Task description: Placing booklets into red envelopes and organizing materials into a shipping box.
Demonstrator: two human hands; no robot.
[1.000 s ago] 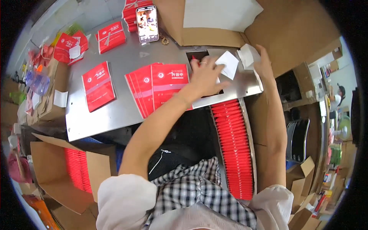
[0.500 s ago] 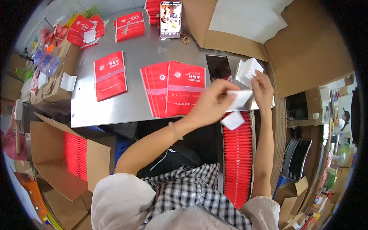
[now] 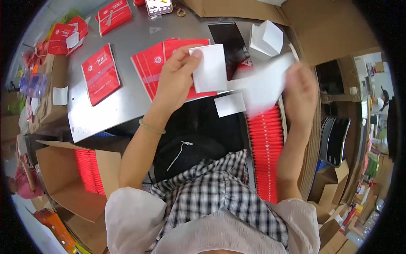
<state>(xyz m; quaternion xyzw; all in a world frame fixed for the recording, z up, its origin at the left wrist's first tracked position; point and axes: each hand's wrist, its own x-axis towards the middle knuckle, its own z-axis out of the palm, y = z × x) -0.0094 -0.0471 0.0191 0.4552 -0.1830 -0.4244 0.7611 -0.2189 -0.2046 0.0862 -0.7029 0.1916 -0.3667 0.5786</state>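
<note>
White sheets (image 3: 210, 70) numbered three near the centre of the frame: one pinched between thumb and fingers of the left hand (image 3: 178, 76), one motion-blurred and gripped by the right hand (image 3: 301, 91), and one below and between these, its support not discernible. One folded white stack (image 3: 267, 38) stood at upper right.

Red packets comprised one banded bundle (image 3: 114, 17) at upper left, one pile (image 3: 100, 74) below it, and one fanned group (image 3: 146, 70) at centre, not fully countable. One phone (image 3: 159, 6) lay at the top edge.

The desk (image 3: 120, 112) was bare metal with one dark opening (image 3: 228, 38). One open carton (image 3: 61, 178) occupied lower left; one black chair (image 3: 335, 142), far right.

Compared with 0.5 s earlier, the hands had separated, and the right hand had left the stack.
</note>
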